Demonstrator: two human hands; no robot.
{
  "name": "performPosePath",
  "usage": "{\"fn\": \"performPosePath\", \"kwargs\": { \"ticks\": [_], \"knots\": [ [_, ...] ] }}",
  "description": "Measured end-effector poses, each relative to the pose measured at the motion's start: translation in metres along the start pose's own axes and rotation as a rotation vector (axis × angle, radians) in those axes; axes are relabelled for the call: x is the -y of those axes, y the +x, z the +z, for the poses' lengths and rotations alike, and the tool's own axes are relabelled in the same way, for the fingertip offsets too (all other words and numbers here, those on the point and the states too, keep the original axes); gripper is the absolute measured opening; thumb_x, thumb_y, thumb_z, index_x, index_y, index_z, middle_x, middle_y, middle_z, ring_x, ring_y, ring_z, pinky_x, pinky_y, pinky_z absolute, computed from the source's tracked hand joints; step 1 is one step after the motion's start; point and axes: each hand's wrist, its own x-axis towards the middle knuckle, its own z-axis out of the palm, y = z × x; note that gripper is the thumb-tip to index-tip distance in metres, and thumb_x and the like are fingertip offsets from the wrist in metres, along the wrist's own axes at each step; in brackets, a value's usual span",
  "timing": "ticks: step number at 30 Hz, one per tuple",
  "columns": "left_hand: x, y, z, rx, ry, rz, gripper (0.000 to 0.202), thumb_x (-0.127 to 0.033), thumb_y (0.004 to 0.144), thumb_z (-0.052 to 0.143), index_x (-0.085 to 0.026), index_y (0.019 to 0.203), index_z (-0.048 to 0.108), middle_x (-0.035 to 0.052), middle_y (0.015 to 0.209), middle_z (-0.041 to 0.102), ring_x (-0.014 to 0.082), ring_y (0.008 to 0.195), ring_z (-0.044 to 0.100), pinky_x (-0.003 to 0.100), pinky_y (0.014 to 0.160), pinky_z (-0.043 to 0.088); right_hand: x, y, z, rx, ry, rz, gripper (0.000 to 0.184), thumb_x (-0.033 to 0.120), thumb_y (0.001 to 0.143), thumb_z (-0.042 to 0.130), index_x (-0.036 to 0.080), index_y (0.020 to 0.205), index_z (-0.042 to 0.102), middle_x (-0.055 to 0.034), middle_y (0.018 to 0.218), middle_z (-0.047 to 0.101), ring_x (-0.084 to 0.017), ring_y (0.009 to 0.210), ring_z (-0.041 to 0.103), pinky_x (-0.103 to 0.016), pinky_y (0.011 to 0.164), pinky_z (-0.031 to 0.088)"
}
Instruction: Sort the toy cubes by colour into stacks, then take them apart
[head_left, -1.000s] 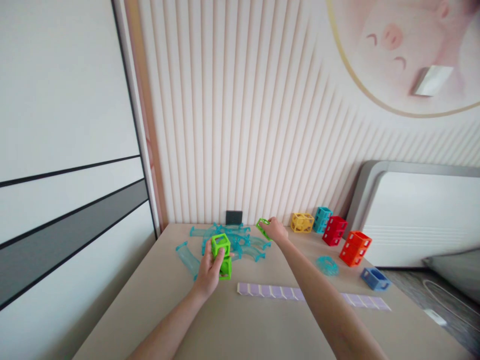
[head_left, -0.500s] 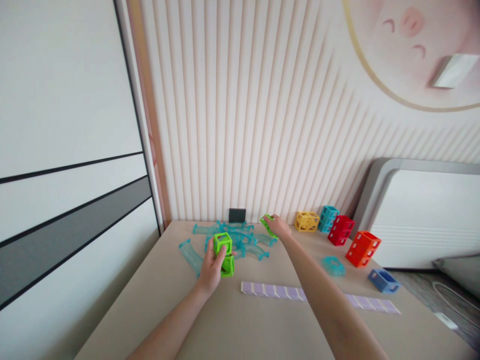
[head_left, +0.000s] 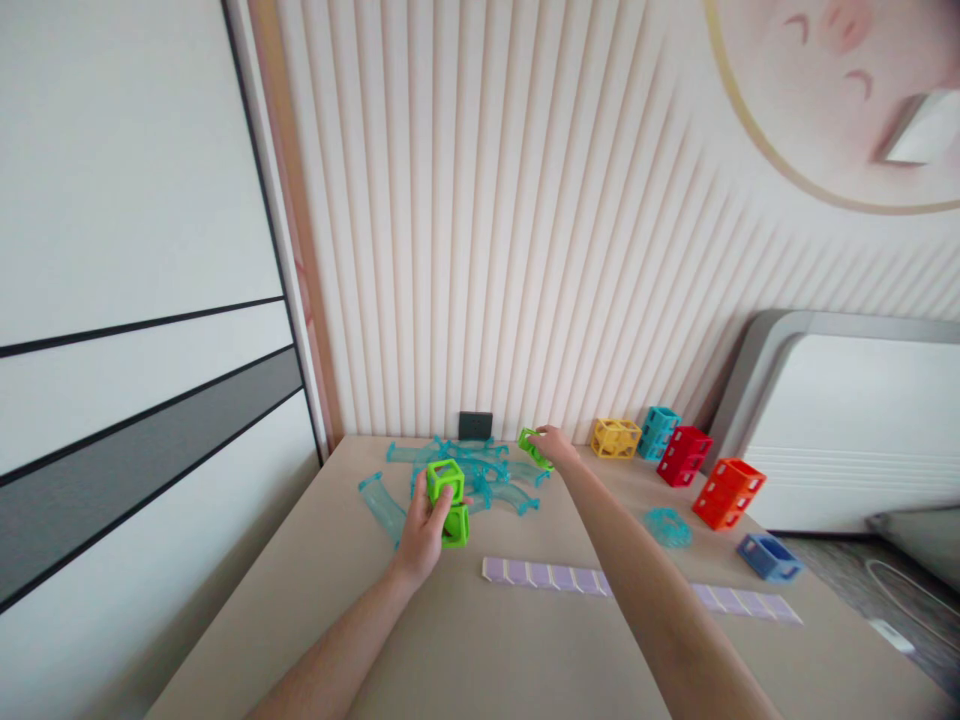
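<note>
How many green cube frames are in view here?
3: two stacked green cubes in the left hand, and a third green piece in the right hand's grip near the wall. More may hide among the clear blue track pieces.

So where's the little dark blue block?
In the head view, the dark blue block lies on the table far to the right, just in front of the orange block stack and beside the purple strip.

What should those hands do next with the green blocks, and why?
Probably bring the right hand with its green piece back toward the green stack and set it on top. The left hand grips that two-block stack upright on the table, as if steadying it, while the right hand holds a matching green piece over the clear blue track pieces.
</note>
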Motion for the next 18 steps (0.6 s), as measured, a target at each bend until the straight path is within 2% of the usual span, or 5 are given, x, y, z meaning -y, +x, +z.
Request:
{"fn": "performPosePath", "kwargs": {
  "ticks": [2, 9, 15, 18],
  "knots": [
    [0.0, 0.0, 0.0, 0.002, -0.004, -0.005, 0.073, -0.064, 0.074, 0.071, -0.02, 0.125, 0.042, 0.0079, 0.092, 0.075, 0.0272, 0.082, 0.075, 0.029, 0.056, 0.054, -0.002, 0.004, 0.004, 0.03, 0.076, 0.016, 0.034, 0.035, 0.096, 0.062, 0.017, 0.126, 0.058, -0.009, 0.126, 0.061, -0.023, 0.105, 0.064, -0.044, 0.088, 0.056],
    [-0.001, 0.0, -0.002, 0.025, 0.003, 0.011, 0.066, -0.062, 0.078, 0.069, -0.022, 0.124, 0.044, 0.0081, 0.09, 0.075, 0.0276, 0.083, 0.075, 0.029, 0.056, 0.054, -0.004, 0.003, 0.014, 0.082, 0.244, 0.0, 0.035, 0.035, 0.096, 0.062, 0.017, 0.126, 0.058, -0.009, 0.126, 0.061, -0.024, 0.106, 0.064, -0.044, 0.088, 0.056],
    [0.001, 0.001, -0.001, 0.011, 0.003, 0.018, 0.066, -0.061, 0.077, 0.069, -0.021, 0.123, 0.044, 0.0065, 0.088, 0.075, 0.0266, 0.083, 0.075, 0.029, 0.059, 0.055, -0.01, -0.003, 0.014, 0.169, 0.252, -0.039, 0.035, 0.035, 0.096, 0.062, 0.017, 0.126, 0.058, -0.0089, 0.126, 0.061, -0.023, 0.105, 0.064, -0.044, 0.088, 0.056],
    [0.001, 0.001, 0.0, 0.01, 0.004, 0.012, 0.065, -0.062, 0.075, 0.07, -0.021, 0.119, 0.045, 0.0074, 0.091, 0.075, 0.0267, 0.084, 0.075, 0.029, 0.061, 0.056, -0.012, -0.005, 0.012, 0.136, 0.228, -0.104, 0.034, 0.035, 0.096, 0.062, 0.017, 0.124, 0.059, -0.0091, 0.124, 0.062, -0.023, 0.104, 0.065, -0.044, 0.088, 0.056]
  ]
}}
